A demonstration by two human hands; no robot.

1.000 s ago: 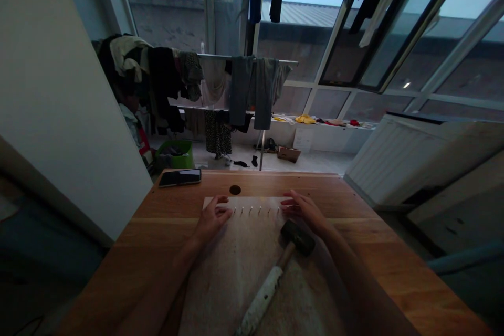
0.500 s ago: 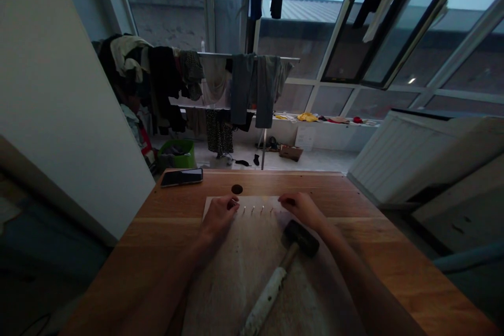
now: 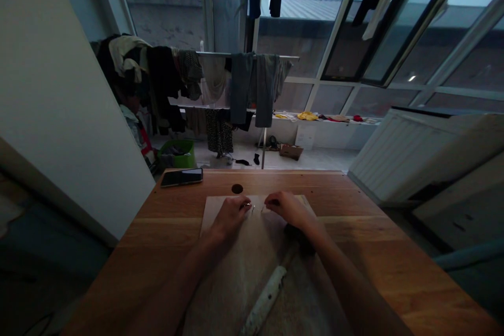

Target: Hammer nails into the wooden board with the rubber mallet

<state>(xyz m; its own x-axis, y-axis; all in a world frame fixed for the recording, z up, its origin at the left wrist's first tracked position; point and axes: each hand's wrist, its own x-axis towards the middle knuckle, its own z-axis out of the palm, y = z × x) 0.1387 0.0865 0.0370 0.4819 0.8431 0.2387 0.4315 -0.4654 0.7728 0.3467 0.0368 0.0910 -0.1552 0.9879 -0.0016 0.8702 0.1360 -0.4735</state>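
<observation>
A pale wooden board lies on the wooden table, with small nails standing upright near its far edge. My left hand is closed in a pinch at the left of these nails, at something too small to name. On their right, my right hand also has its fingers pressed together, and what they hold, if anything, is hidden. A mallet with a whitish handle rests on the board, its black head partly covered by my right forearm.
A phone lies at the table's far left corner, and a round dark hole is in the tabletop. Beyond the table stand a clothes rack with hanging clothes and a green basket.
Both hands have moved inward along the row of nails, the left one rightward and the right one leftward. My right forearm now covers more of the mallet head.
</observation>
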